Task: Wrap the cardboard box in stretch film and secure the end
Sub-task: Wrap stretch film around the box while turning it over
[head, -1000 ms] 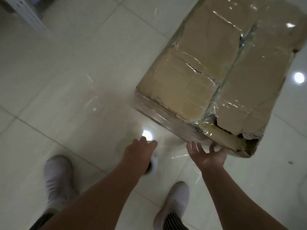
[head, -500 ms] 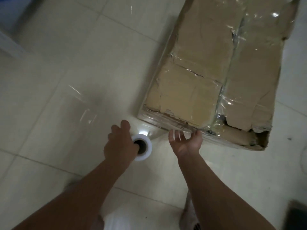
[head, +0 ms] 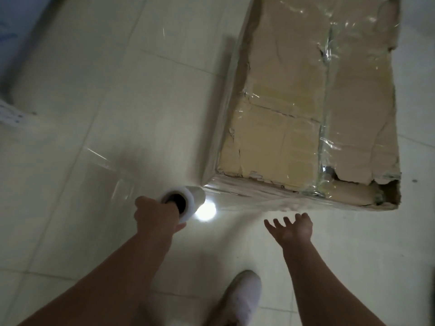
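Observation:
A worn brown cardboard box (head: 306,109) stands on the tiled floor, its top and sides shiny with clear stretch film. Its near right corner is torn open. My left hand (head: 155,215) grips the white stretch film roll (head: 186,198) by its dark core, just left of the box's near left corner. A sheet of film runs from the roll toward the box's near side. My right hand (head: 292,228) hovers with fingers spread, just in front of the box's near face, touching nothing.
Glossy pale floor tiles (head: 117,102) surround the box, with a bright lamp reflection (head: 206,211) beside the roll. A blue-grey object (head: 16,55) lies at the far left edge. My white shoe (head: 237,297) stands below, between my arms.
The view has swung round the box. My left hand has carried the roll leftward past the box's near left corner, and my right hand has come off the box's near edge.

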